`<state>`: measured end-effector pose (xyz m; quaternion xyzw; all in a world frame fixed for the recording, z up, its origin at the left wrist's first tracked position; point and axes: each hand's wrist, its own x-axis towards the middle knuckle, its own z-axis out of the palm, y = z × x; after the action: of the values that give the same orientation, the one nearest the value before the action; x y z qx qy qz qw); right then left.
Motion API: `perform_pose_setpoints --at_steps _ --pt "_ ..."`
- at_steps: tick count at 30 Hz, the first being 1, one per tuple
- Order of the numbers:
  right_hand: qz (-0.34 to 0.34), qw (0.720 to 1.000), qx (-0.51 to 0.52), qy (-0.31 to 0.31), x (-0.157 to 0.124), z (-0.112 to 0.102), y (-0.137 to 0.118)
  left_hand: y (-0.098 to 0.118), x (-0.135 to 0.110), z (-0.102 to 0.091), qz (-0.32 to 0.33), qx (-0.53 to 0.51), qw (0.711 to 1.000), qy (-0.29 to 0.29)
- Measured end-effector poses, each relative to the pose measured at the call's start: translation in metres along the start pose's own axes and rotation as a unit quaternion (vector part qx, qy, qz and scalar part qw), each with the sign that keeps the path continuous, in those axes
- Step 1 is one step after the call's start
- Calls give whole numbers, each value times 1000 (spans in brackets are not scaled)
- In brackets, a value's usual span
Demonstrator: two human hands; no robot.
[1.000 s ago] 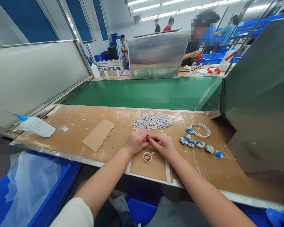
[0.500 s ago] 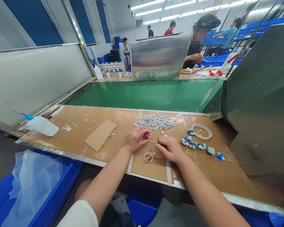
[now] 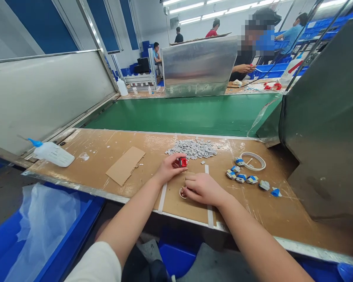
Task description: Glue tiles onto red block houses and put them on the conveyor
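Observation:
In my left hand [image 3: 170, 168] I pinch a small red block-shaped part [image 3: 182, 162] with a dark edge. Its open-looking face is turned toward my right side. My right hand [image 3: 201, 188] is low over the cardboard mat [image 3: 176, 209], fingers curled at a small round cup [image 3: 181, 192] of reddish-brown stuff. Those fingers cover much of the cup and hide the thin white stick that lay in it. Just beyond my left hand spreads a pile of small grey tiles [image 3: 192, 149], with a single grey tile [image 3: 202, 162] lying apart.
Several blue, white and yellow taped blocks [image 3: 241, 178] and a white ring [image 3: 257, 166] lie at right. A cardboard piece [image 3: 125, 166] and a squeeze bottle [image 3: 54, 153] lie left. Behind runs a green belt [image 3: 170, 115]; a co-worker [image 3: 242, 70] sits across it.
My right hand has moved left and down onto the small cup, covering the stick. My left hand has turned the red part so more of its red face shows.

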<state>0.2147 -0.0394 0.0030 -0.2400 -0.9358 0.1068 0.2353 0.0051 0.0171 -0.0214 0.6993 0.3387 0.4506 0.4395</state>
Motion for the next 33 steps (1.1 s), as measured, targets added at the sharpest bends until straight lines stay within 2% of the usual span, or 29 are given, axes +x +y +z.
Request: perform_pose_setpoints --at_steps 3,7,11,14,19,25,28,33 --pt "-4 1000 -8 8 -1 0 0 1 1 -1 11 4 1000 -3" --pt "16 999 41 -12 -2 -1 -1 -1 2 -2 35 4 999 -14" --pt "18 995 93 -34 -1 -1 -3 -2 2 -2 13 -8 1000 -25" --pt "29 994 104 -20 -1 3 -2 1 2 -1 -3 -14 999 -36" --pt "106 978 153 90 -3 3 5 4 2 0 -30 -29 997 -62" --pt "205 916 165 303 -2 -4 11 3 1 1 -69 -12 993 -92" --pt "239 902 146 328 0 -2 14 6 1 0 -65 20 993 -100" --pt "253 909 109 312 2 2 18 10 1 -1 -63 46 990 -115"
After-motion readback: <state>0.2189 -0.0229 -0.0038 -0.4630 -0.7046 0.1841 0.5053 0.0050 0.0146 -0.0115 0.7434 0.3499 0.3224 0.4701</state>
